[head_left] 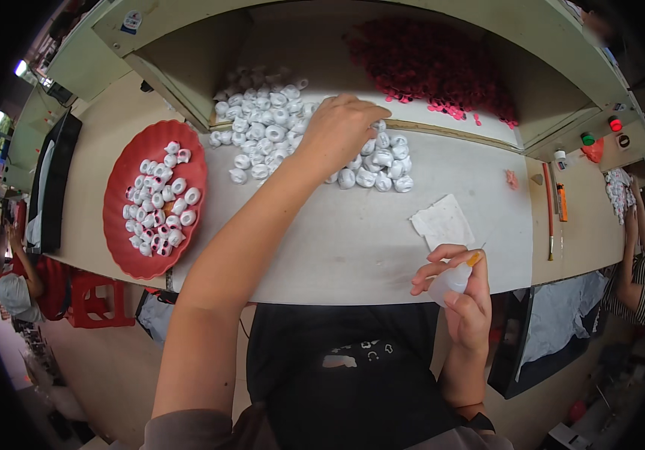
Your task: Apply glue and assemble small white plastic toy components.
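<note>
We see left hand (341, 127) reaching into white beads (277, 124), grip unclear; right hand (463, 294) gripping small glue bottle (453, 277) w/ orange tip.

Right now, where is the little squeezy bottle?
In the head view, the small squeeze bottle is in the right hand, low on the right at the table's near edge, just below the white paper scrap.

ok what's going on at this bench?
A person is seated at a pale worktable. The left hand reaches into a pile of small white pieces. The right hand holds a small squeeze bottle with an orange tip. A red tray at left holds more white pieces.
</note>
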A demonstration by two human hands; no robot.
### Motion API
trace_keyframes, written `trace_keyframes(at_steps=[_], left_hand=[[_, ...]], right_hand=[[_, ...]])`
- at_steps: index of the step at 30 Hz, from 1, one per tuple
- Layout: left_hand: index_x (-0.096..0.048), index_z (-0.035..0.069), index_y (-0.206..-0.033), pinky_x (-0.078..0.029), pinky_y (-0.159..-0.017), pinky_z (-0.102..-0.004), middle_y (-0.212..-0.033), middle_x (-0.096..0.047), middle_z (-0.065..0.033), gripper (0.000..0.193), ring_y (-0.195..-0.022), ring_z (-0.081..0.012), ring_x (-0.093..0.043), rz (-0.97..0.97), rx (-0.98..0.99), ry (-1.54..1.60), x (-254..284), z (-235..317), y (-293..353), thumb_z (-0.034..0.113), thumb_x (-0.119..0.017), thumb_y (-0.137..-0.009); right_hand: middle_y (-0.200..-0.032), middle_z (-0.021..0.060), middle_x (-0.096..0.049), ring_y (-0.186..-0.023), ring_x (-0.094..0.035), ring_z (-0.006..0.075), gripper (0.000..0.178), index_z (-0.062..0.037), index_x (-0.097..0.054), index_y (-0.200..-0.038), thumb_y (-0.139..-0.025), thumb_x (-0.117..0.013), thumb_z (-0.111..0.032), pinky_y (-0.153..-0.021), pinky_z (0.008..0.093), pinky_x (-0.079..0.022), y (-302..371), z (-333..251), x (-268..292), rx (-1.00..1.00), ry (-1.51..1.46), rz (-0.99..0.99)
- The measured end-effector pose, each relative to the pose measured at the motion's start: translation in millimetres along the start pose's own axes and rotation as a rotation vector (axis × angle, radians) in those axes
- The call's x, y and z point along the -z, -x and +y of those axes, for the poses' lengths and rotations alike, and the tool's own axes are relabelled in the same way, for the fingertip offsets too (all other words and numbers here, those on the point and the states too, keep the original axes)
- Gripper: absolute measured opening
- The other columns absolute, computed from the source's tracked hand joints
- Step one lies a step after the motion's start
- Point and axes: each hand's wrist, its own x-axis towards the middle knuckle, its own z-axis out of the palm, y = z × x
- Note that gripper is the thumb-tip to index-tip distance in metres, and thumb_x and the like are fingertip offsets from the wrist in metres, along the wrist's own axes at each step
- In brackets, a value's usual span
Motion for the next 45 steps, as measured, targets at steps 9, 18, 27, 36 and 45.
trace_keyframes(at_steps=[9, 18, 27, 36, 45], left_hand=[[-0.057, 0.005, -0.098, -0.045, -0.073, -0.0257, -0.094, -0.056, -0.0094, 0.027, -0.083, -0.0162, -0.055, 0.102, 0.193, 0.311, 20.6, 43.0, 13.2, -0.002, -0.053, -0.072], [-0.052, 0.000, -0.103, -0.044, -0.077, -0.0256, -0.098, -0.049, -0.0088, 0.031, -0.093, -0.0148, -0.050, 0.117, 0.474, 1.271, 31.2, 116.3, 100.7, -0.009, -0.053, -0.073], [-0.042, -0.002, -0.111, -0.044, -0.079, -0.0264, -0.103, -0.048, -0.0124, 0.039, -0.094, -0.0161, -0.050, 0.237, 0.613, 1.567, 34.0, 131.6, 116.8, -0.012, -0.051, -0.074], [-0.038, -0.001, -0.113, -0.044, -0.080, -0.0268, -0.104, -0.048, -0.0120, 0.042, -0.095, -0.0156, -0.050, 0.230, 0.570, 1.569, 33.6, 128.5, 121.3, -0.011, -0.052, -0.074], [-0.039, -0.002, -0.112, -0.042, -0.081, -0.0282, -0.105, -0.048, -0.0132, 0.042, -0.094, -0.0161, -0.050, 0.259, 0.560, 1.521, 32.2, 128.3, 121.5, -0.010, -0.054, -0.073]], right_hand=[[-0.107, 0.0168, -0.038, -0.088, -0.051, 0.0253, 0.037, 0.0045, -0.040, -0.112, -0.075, -0.045, 0.000, -0.066, 0.0333, -0.049, 3.1, -2.9, 16.8, 0.044, 0.047, 0.095], [-0.085, 0.0111, -0.047, -0.068, -0.051, 0.0155, 0.027, -0.0012, -0.043, -0.084, -0.065, -0.061, -0.001, -0.056, 0.0236, -0.045, 3.8, -15.0, -4.1, 0.261, -0.054, 0.321], [-0.083, 0.0082, -0.048, -0.063, -0.049, 0.0133, 0.042, -0.0072, -0.044, -0.083, -0.059, -0.076, -0.020, -0.057, 0.0233, -0.042, 13.2, -9.7, -19.0, 0.604, 0.416, 0.288], [-0.083, 0.0085, -0.048, -0.059, -0.051, 0.0141, 0.043, -0.0077, -0.045, -0.086, -0.057, -0.077, -0.009, -0.052, 0.0220, -0.043, 13.8, -8.5, -20.6, 0.661, 0.565, 0.114], [-0.084, 0.0080, -0.048, -0.061, -0.053, 0.0152, 0.045, -0.0076, -0.047, -0.087, -0.054, -0.078, -0.007, -0.052, 0.0221, -0.043, 16.2, -13.4, -20.0, 0.658, 0.678, 0.102]])
